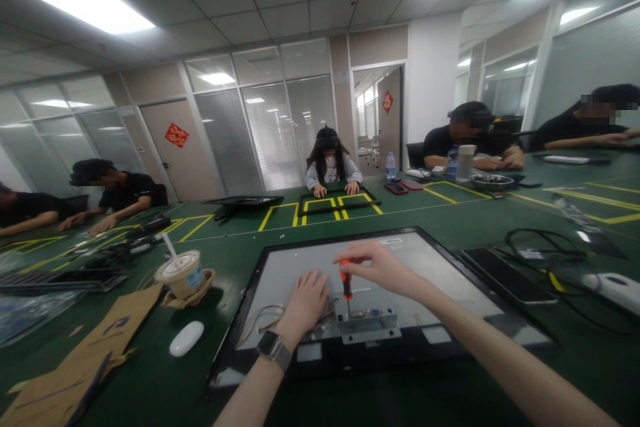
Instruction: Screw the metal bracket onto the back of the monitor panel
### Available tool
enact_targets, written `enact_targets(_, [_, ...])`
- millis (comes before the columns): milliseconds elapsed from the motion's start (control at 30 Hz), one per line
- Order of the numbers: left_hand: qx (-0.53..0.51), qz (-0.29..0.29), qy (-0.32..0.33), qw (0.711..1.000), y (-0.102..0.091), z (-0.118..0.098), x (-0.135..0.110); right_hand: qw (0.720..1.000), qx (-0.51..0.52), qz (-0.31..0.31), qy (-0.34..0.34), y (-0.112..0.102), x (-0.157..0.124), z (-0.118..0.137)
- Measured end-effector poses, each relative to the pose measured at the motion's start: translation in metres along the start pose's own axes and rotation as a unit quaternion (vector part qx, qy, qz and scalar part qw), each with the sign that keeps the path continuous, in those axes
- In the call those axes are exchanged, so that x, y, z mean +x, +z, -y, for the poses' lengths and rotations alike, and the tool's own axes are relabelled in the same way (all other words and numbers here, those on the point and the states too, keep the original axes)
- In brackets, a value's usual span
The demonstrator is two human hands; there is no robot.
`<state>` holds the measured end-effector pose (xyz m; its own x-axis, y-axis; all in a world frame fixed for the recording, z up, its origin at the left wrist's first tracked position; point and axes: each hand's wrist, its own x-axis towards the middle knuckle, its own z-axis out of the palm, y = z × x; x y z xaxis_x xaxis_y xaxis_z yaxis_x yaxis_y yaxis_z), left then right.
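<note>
In the head view a flat panel (400, 250) with a black frame and pale grey back lies on the green table before me. My right hand (367, 260) grips an orange and black screwdriver (347, 283) by its handle, held upright. The tip reaches down to a metal bracket (370, 328) at the panel's near edge; whether it sits in a screw is too small to tell. My left hand (307, 297) rests with fingers spread on the panel, just left of the bracket. Thin wires (260, 320) run across the panel beside my left wrist.
On the left are a drink cup (183, 273) with a straw, a white oval case (187, 338) and brown paper bags (95, 340). A black phone (505, 273) and cables (545, 240) lie on the right. Across the table a person (330, 163) touches a black frame (340, 203); others sit at both sides.
</note>
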<state>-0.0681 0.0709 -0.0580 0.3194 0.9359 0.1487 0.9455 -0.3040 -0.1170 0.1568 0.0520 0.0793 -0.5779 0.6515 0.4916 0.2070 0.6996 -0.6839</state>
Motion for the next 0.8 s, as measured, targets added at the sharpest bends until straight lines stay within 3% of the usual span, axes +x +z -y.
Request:
enact_targets(233, [-0.006,0.008,-0.018,1.0,-0.0037,-0.0029,-0.0014,0.997,-0.061,-0.035,-0.03,-0.0032,0.0007,-0.0044])
enact_targets(633, [0.009,0.001,-0.001,1.0,-0.0012,-0.0013,-0.0004,1.0,0.006,-0.014,0.013,0.0009,-0.0001,0.0008])
enact_targets(800, [0.0,0.008,-0.016,1.0,-0.0031,-0.0029,-0.0011,0.999,-0.006,-0.046,0.003,0.0024,0.0007,-0.0039])
